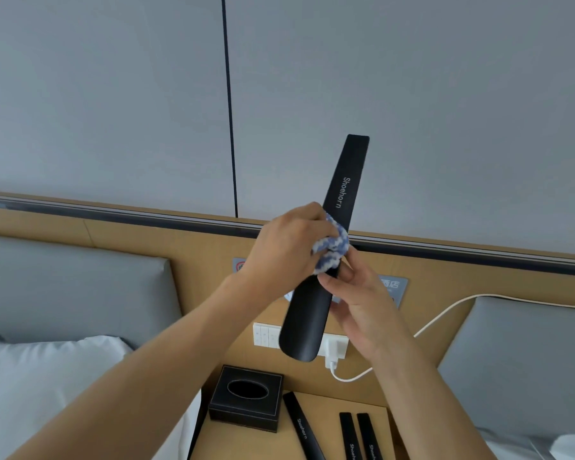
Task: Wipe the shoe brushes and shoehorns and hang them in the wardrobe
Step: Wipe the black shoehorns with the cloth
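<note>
Currently, in the head view, a black shoehorn (pixel 326 247) marked "Shoehorn" is held in the air above the bedside table (pixel 316 401), narrow end up, wide spoon end down. The left hand (pixel 289 247) has its fingers curled round a blue-and-white cloth (pixel 334 249), pressing the cloth against the middle of the shoehorn. The right hand (pixel 362 307) pinches the shoehorn just below the cloth, thumb and fingertips on its edges.

On the table, three more shoehorns (pixel 304 429) lie flat, side by side, near a black tissue box (pixel 246 398). A white charger (pixel 334 351) with its cable is plugged into the wall panel behind. Grey headboard cushions (pixel 73 290) flank the table on both sides.
</note>
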`<state>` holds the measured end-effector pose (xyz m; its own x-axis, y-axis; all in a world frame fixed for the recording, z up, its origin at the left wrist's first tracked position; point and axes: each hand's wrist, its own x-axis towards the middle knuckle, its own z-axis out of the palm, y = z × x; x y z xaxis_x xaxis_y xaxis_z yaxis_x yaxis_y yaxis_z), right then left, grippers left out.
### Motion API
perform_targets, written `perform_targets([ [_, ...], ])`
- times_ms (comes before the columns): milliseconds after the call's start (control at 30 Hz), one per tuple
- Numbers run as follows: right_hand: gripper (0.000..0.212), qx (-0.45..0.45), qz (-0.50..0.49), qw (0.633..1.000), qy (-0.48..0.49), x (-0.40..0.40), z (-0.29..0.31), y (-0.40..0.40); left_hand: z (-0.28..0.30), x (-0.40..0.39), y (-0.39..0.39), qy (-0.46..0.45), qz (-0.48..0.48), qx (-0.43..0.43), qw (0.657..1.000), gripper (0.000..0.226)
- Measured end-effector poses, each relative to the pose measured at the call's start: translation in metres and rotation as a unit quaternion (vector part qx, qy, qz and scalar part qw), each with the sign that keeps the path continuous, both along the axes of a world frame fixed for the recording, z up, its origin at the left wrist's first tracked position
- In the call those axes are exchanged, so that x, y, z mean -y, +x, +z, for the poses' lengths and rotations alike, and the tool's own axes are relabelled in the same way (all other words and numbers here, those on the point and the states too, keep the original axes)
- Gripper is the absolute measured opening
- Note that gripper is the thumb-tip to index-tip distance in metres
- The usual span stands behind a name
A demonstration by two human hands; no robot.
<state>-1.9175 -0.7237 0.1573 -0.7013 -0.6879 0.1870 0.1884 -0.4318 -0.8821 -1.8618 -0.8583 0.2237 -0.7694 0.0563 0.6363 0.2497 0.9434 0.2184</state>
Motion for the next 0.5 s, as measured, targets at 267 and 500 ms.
perform_targets([
  [267, 0.040, 0.167, -0.042, 0.985, 0.004, -0.009, 0.006, -0.019, -0.026, -0.005, 0.013, -0.063, -0.041, 0.029, 0.997, 0.010],
  [500, 0.025, 0.231, -0.170, 0.955, -0.071, -0.012, -0.011, -0.026, -0.065, -0.005, 0.024, -0.073, 0.020, 0.059, 0.995, 0.030],
])
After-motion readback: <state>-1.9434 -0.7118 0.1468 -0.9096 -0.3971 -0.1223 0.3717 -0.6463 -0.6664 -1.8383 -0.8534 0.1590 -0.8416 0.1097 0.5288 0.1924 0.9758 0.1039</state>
